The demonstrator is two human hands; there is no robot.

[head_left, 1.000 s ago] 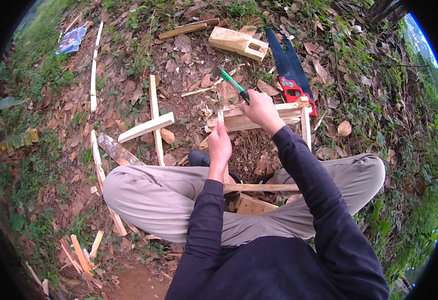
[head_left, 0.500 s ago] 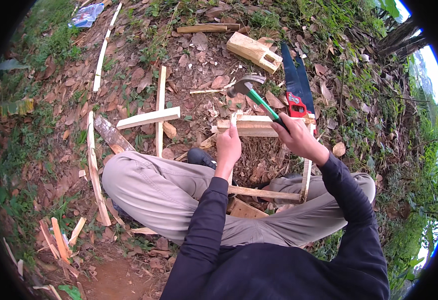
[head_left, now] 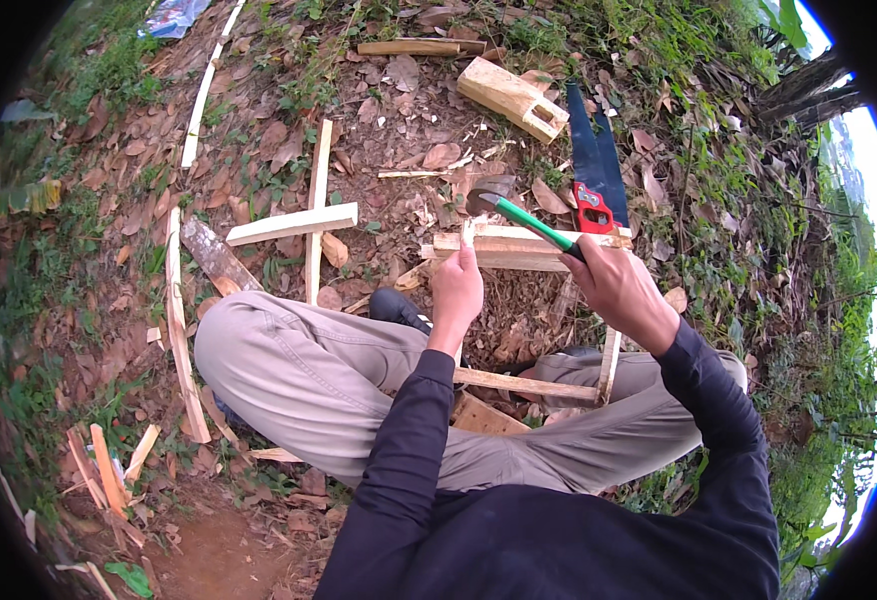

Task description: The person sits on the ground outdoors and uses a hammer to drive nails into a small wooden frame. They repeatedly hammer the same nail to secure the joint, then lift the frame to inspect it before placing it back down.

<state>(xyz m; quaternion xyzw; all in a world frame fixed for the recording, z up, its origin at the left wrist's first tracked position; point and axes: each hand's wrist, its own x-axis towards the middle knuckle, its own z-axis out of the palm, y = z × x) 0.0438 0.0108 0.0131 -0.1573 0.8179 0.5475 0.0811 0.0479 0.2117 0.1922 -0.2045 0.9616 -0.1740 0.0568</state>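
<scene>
I sit on the ground with a small frame of wooden slats [head_left: 519, 248] between my legs. My left hand [head_left: 456, 292] is closed on the frame's upright slat just below its top corner. My right hand [head_left: 615, 285] grips the green handle of a hammer [head_left: 507, 205], whose dark metal head is raised above the frame's top-left corner, apart from the wood. The frame's lower slat [head_left: 524, 383] runs across my lap.
A hand saw with a red handle [head_left: 592, 170] lies beyond the frame. A notched wooden block [head_left: 512, 97] lies further back. Two slats joined as a cross [head_left: 304, 222] lie to the left. Loose slats, offcuts and dry leaves lie on the dirt; grass slopes on both sides.
My right hand has drawn back toward me and to the right, lifting the hammer's head off the frame. My left hand keeps its hold on the upright slat.
</scene>
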